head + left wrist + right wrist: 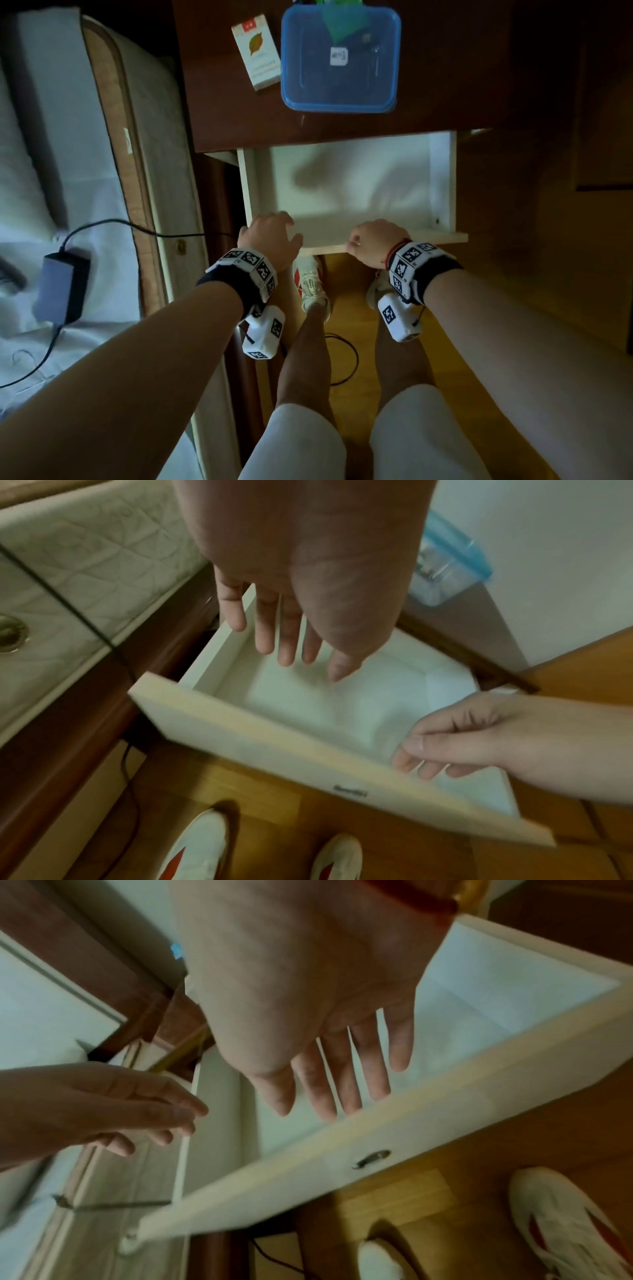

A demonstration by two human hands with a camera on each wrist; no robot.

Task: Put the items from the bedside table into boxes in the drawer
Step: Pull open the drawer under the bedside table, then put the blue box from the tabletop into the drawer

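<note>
Noted left of frame: mattress (pixel 113 144) with white sheet (pixel 30 192); power adapter (pixel 63 287) lying on sheet, black cable (pixel 137 228) attached. Below: wooden floor (pixel 513 308), white shoes (pixel 311 284).

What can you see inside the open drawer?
The drawer shows only its bare white floor and hand shadows: no boxes or items. Its back part, under the bedside table top, is hidden.

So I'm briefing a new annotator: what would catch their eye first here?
The pulled-out white drawer, bright against the dark wood, with nothing visible inside. Both hands hang at its front edge: the left hand near the left corner, the right hand further right, fingers relaxed in the wrist views. On the bedside table behind sit a blue plastic box and, left of it, a small white carton.
</note>
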